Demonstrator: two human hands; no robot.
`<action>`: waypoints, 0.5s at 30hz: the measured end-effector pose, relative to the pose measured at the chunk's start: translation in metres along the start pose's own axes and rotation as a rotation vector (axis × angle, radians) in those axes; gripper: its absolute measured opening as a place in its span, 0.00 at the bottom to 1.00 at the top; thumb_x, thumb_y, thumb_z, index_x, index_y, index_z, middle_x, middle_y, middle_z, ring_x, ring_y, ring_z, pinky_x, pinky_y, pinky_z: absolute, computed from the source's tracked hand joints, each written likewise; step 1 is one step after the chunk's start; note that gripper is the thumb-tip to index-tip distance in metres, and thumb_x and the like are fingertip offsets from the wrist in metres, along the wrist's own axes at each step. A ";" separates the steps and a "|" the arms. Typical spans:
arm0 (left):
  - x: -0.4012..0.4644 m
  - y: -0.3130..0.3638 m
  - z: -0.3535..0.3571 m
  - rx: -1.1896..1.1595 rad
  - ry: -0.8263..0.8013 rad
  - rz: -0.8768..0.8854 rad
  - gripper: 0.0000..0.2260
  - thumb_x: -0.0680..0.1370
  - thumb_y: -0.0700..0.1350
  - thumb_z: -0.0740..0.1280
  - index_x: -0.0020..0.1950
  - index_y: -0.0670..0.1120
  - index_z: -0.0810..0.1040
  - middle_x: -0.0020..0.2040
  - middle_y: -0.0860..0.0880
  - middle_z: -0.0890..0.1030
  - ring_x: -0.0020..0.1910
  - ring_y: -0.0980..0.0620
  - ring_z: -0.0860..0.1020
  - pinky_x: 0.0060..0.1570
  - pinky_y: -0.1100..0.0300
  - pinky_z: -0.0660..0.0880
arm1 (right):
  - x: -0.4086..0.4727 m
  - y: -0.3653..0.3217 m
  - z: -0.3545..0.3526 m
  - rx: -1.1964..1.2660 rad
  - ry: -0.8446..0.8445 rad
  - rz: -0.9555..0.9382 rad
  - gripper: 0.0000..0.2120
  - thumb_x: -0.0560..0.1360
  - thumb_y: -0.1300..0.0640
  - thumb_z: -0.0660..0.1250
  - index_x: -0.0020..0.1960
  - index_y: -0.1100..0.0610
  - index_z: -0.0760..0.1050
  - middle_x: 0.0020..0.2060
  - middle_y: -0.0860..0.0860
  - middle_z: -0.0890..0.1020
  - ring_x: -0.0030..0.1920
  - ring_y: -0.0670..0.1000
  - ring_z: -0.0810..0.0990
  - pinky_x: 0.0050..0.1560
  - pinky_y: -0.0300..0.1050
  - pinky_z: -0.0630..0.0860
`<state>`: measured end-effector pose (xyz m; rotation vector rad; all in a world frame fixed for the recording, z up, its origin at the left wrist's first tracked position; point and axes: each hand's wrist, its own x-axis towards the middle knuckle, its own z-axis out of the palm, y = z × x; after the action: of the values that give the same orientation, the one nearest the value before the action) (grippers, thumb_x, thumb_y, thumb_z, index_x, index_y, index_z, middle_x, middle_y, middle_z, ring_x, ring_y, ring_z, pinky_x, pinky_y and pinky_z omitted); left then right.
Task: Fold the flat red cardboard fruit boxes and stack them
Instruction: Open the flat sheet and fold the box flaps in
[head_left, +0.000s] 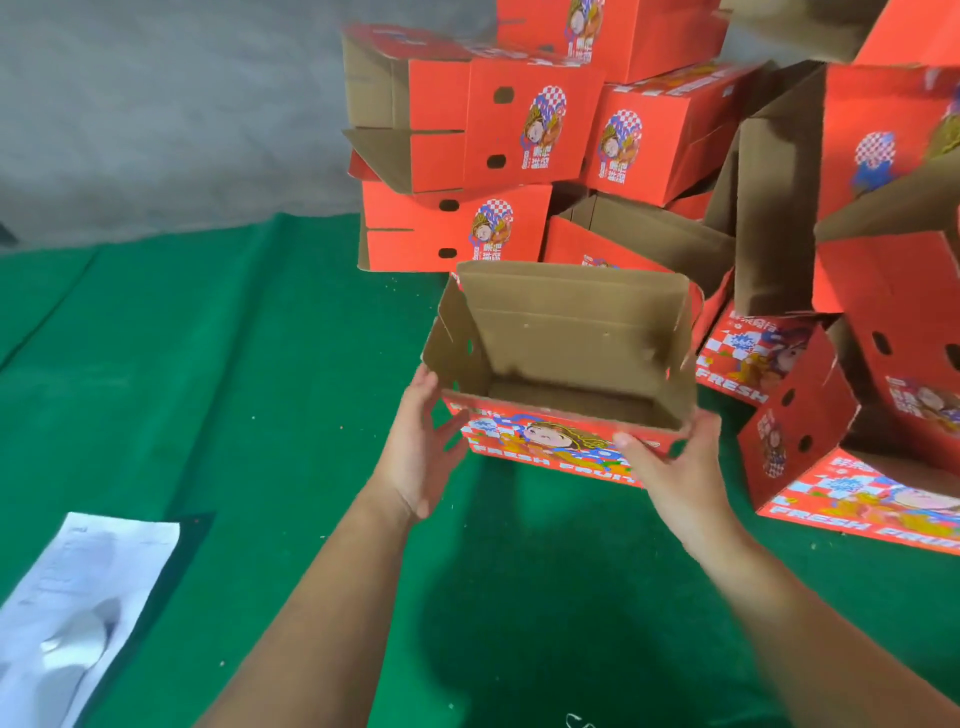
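Note:
I hold an erected red fruit box (550, 441) above the green mat, its open top facing me and its brown inside showing. My left hand (423, 441) presses flat against the box's left wall with the fingers straight. My right hand (675, 467) grips the lower right corner, thumb on the printed front face and fingers round the side. Behind it rises a pile of folded red boxes (498, 130), some upright and some tipped over. More folded boxes (800, 415) lie on their sides at the right.
Green carpet (234, 364) covers the floor, with a grey wall (156, 104) beyond it. A white sheet of paper (78, 597) lies at the lower left. The box pile crowds the right and back.

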<state>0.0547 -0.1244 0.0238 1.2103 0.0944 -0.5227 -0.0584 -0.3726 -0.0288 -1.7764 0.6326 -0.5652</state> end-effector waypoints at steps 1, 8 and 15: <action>0.000 -0.001 0.011 -0.050 0.018 -0.017 0.22 0.77 0.69 0.62 0.71 0.66 0.73 0.67 0.62 0.78 0.63 0.48 0.80 0.61 0.49 0.75 | -0.001 0.003 0.000 -0.014 -0.008 -0.013 0.28 0.69 0.51 0.80 0.59 0.36 0.66 0.50 0.44 0.76 0.48 0.40 0.80 0.48 0.42 0.76; 0.010 -0.057 0.143 0.244 -0.066 -0.280 0.43 0.72 0.75 0.67 0.79 0.60 0.51 0.66 0.53 0.81 0.54 0.50 0.86 0.56 0.50 0.81 | -0.026 0.030 0.027 0.004 -0.093 -0.104 0.33 0.77 0.70 0.68 0.73 0.56 0.55 0.52 0.54 0.75 0.47 0.43 0.80 0.47 0.37 0.77; 0.029 -0.093 0.144 0.766 -0.370 -0.001 0.55 0.79 0.57 0.73 0.80 0.55 0.26 0.83 0.55 0.56 0.81 0.59 0.58 0.79 0.57 0.59 | 0.024 0.050 0.010 -0.070 -0.184 -0.300 0.24 0.78 0.67 0.64 0.71 0.66 0.61 0.66 0.60 0.72 0.66 0.58 0.76 0.68 0.49 0.73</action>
<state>0.0108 -0.2885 -0.0145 1.8281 -0.4598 -0.8128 -0.0410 -0.3935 -0.0784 -1.9783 0.2621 -0.5780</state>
